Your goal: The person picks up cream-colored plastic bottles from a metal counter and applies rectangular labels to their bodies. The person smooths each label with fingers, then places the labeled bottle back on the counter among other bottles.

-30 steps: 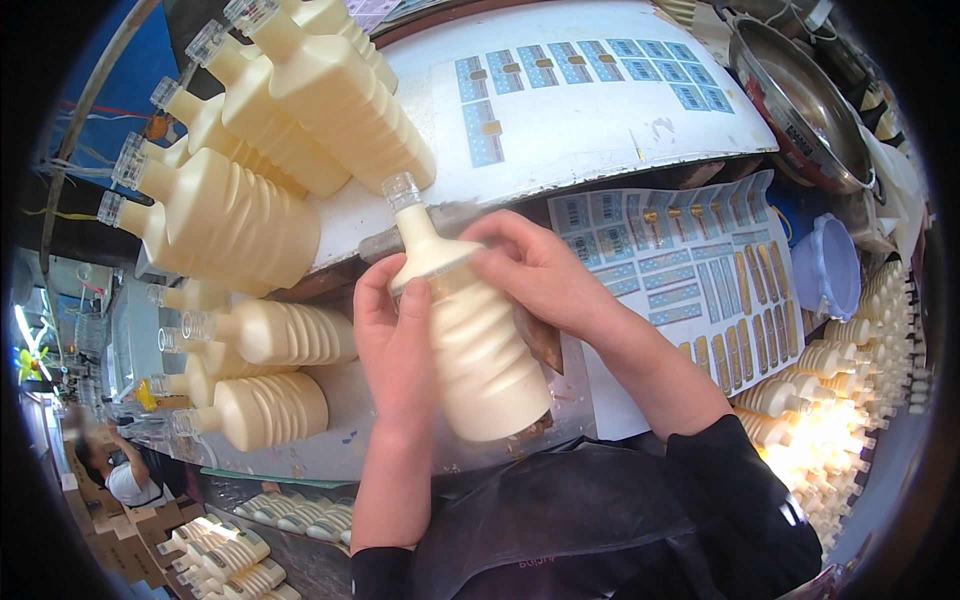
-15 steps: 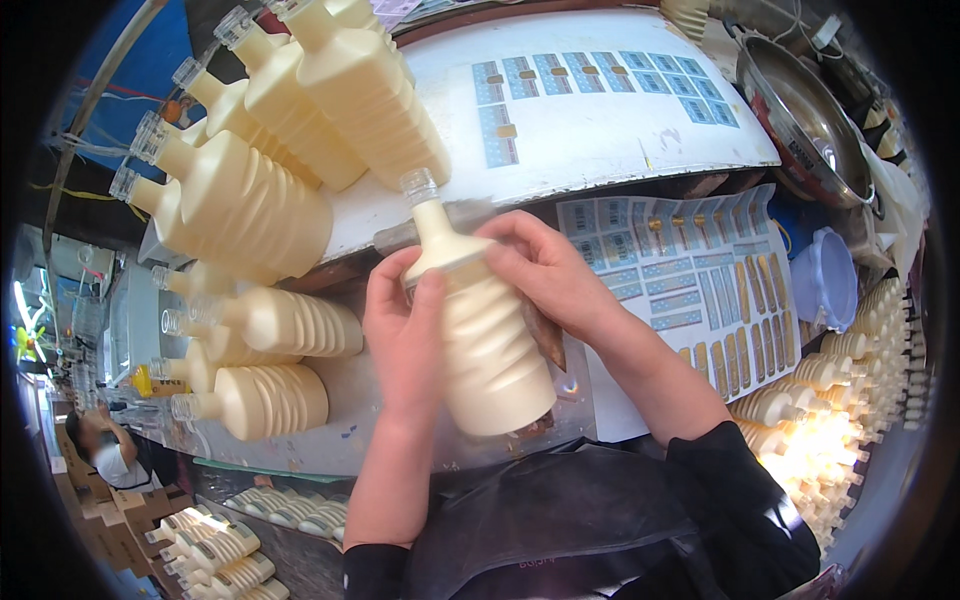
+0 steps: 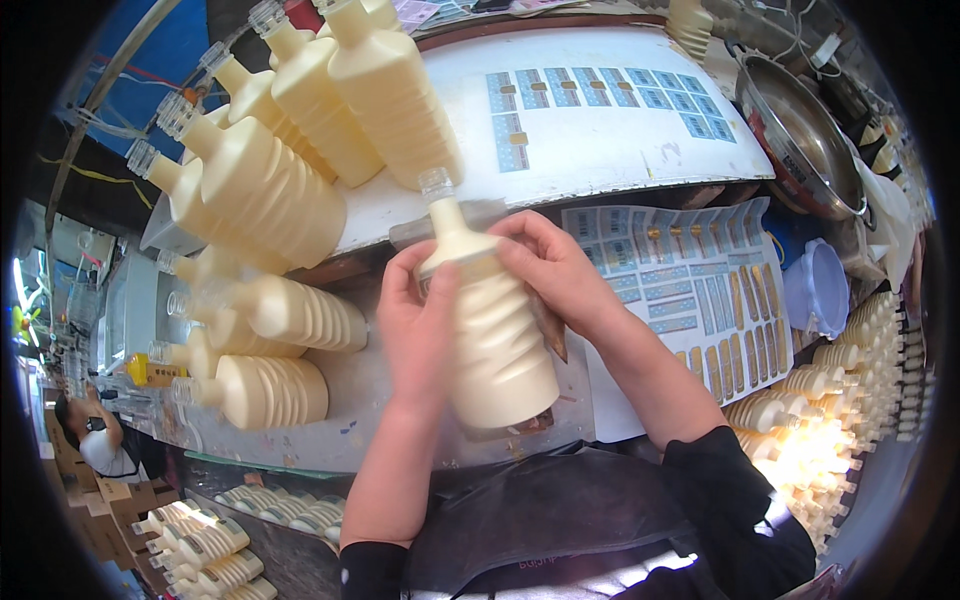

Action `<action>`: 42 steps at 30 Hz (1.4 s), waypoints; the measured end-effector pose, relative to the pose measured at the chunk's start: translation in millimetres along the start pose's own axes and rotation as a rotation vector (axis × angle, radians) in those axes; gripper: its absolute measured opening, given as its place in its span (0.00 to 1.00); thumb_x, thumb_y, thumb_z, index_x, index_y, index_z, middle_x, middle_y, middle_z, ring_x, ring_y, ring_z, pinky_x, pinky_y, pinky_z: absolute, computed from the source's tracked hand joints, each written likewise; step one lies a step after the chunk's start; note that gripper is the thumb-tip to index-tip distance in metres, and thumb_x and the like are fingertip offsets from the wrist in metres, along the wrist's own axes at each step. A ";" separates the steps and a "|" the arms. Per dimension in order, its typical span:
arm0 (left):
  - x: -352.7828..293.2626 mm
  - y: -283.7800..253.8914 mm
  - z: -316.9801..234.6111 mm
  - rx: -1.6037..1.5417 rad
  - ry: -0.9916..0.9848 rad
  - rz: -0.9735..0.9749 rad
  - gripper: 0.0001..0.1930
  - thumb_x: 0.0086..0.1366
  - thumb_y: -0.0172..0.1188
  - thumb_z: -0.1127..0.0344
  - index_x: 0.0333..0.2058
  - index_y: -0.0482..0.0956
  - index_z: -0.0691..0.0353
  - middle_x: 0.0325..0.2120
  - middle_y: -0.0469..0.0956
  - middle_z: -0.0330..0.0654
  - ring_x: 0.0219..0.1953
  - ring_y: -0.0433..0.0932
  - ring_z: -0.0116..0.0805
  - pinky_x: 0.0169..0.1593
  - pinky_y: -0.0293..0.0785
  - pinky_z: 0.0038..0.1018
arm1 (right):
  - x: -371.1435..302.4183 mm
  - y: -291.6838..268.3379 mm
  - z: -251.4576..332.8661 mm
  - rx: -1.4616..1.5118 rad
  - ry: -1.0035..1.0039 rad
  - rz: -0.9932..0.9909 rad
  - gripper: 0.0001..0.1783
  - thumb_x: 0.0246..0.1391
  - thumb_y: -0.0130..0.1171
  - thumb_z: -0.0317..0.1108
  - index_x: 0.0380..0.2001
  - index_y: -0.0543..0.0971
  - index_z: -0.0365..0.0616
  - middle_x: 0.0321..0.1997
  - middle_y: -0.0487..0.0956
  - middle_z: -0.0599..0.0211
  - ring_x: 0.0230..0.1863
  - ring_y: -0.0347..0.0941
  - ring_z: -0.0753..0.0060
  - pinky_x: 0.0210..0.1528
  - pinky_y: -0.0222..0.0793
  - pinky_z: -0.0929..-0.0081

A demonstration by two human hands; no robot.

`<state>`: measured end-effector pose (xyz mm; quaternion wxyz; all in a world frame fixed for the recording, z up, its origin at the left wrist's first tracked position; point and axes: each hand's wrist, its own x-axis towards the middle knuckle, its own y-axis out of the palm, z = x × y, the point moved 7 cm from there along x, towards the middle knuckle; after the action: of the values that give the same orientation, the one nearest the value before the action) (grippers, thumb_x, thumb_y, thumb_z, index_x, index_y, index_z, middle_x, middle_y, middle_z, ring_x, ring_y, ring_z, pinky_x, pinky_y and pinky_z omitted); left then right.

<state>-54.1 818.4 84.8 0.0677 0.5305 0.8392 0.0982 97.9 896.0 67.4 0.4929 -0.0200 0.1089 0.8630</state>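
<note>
A cream ribbed bottle (image 3: 502, 350) with a clear threaded neck leans in front of me, neck pointing away. My left hand (image 3: 415, 310), somewhat blurred, is closed on the left side of its shoulder. On the opposite side my right hand (image 3: 552, 262) grips the shoulder with thumb and fingers. Between the two thumbs, a thin greyish line crosses the bottle where shoulder meets body; I cannot tell if it is a strip or an edge. Beneath the right forearm lies a label sheet (image 3: 665, 270) with blue and gold stickers.
Tall cream bottles (image 3: 390, 90) stand at the back left, with shorter bottles (image 3: 272, 390) below them. Blue labels (image 3: 580, 88) stick to a white board (image 3: 600, 150). A metal pan (image 3: 805, 130) and lilac bucket (image 3: 818, 290) stand right. Many bottles fill the lower right; a person (image 3: 105, 440) is far left.
The whole view has shifted slightly. Both hands keep their hold on the bottle's shoulder, and the bottle stays at nearly the same tilt.
</note>
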 end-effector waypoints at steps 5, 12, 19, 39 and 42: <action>0.7 -1.2 2.5 -0.009 -0.020 -0.011 0.17 0.70 0.63 0.69 0.54 0.73 0.68 0.50 0.77 0.44 0.50 0.76 0.27 0.55 0.75 0.26 | -0.5 -1.6 0.2 -0.062 -0.017 -0.045 0.16 0.72 0.54 0.41 0.52 0.78 0.41 0.40 0.79 0.73 0.40 0.74 0.84 0.45 0.71 0.83; -0.6 0.7 -0.6 0.027 -0.020 -0.014 0.17 0.71 0.63 0.67 0.54 0.73 0.68 0.48 0.77 0.43 0.48 0.76 0.27 0.53 0.75 0.26 | -14.7 -48.2 35.0 0.192 0.051 -0.194 0.13 0.67 0.58 0.34 0.49 0.79 0.37 0.49 0.82 0.65 0.48 0.79 0.77 0.52 0.75 0.78; 0.2 3.2 -2.9 0.024 0.006 -0.007 0.17 0.71 0.63 0.68 0.55 0.73 0.67 0.47 0.78 0.43 0.46 0.77 0.26 0.52 0.76 0.25 | -49.2 -2.6 65.7 -0.567 -0.367 -0.323 0.14 0.60 0.64 0.25 0.49 0.78 0.37 0.39 0.86 0.64 0.38 0.80 0.82 0.40 0.76 0.81; -1.0 -0.9 0.7 0.005 -0.016 -0.012 0.17 0.72 0.62 0.68 0.55 0.72 0.68 0.48 0.77 0.43 0.49 0.75 0.26 0.55 0.74 0.26 | -34.1 -43.6 25.4 -0.251 -0.155 -0.248 0.11 0.66 0.57 0.33 0.48 0.78 0.41 0.35 0.77 0.76 0.36 0.70 0.87 0.39 0.67 0.84; 0.8 1.4 -0.7 0.019 0.004 0.004 0.15 0.75 0.59 0.69 0.56 0.71 0.66 0.47 0.78 0.43 0.46 0.78 0.26 0.53 0.78 0.25 | -27.2 -19.5 28.3 -0.233 -0.096 -0.150 0.13 0.66 0.60 0.37 0.48 0.78 0.41 0.29 0.75 0.78 0.32 0.68 0.88 0.34 0.63 0.85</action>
<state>-53.4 819.6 85.8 0.0608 0.5326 0.8392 0.0912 130.6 888.4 95.6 0.5551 -0.0439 -0.0173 0.8304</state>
